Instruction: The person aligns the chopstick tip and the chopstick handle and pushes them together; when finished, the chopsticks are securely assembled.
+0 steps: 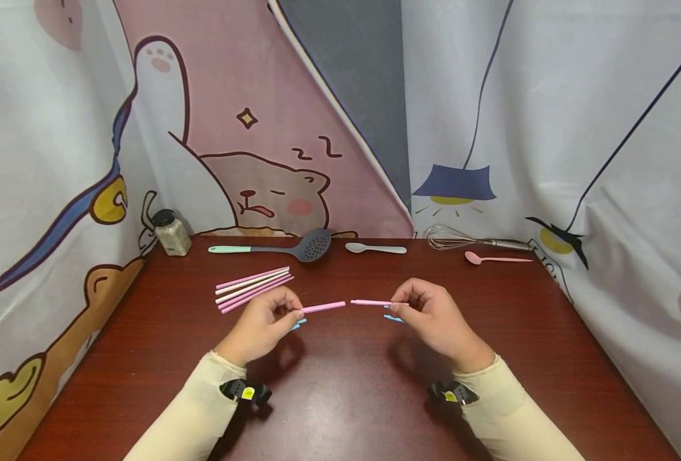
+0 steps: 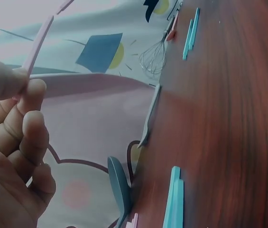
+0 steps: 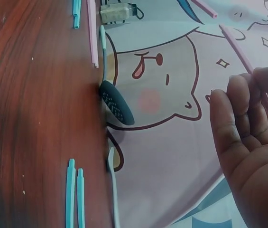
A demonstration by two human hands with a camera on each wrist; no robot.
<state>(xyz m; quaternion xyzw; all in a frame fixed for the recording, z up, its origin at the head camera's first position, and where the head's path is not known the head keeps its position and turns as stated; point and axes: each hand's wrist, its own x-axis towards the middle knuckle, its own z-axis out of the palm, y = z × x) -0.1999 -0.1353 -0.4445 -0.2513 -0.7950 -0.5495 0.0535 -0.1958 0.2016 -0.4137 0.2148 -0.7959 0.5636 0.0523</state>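
Note:
My left hand (image 1: 267,323) pinches a pink stick (image 1: 324,307) between thumb and index finger, raised above the table. Opposite it, my right hand (image 1: 437,320) pinches a second pink stick (image 1: 370,302) that has a narrower tip. The two ends point at each other with a small gap between them. Blue sticks (image 2: 174,202) lie on the table near the left hand, and more blue sticks (image 3: 70,194) lie near the right; in the head view the hands partly cover both groups. Several pink and white sticks (image 1: 253,288) lie beyond the left hand.
Along the back edge of the table (image 1: 340,397) are a jar with a black lid (image 1: 171,234), a slotted spatula (image 1: 312,246), a pale spoon (image 1: 376,248), a whisk (image 1: 461,239) and a pink spoon (image 1: 493,258). Printed curtains (image 1: 363,211) hang behind and at both sides.

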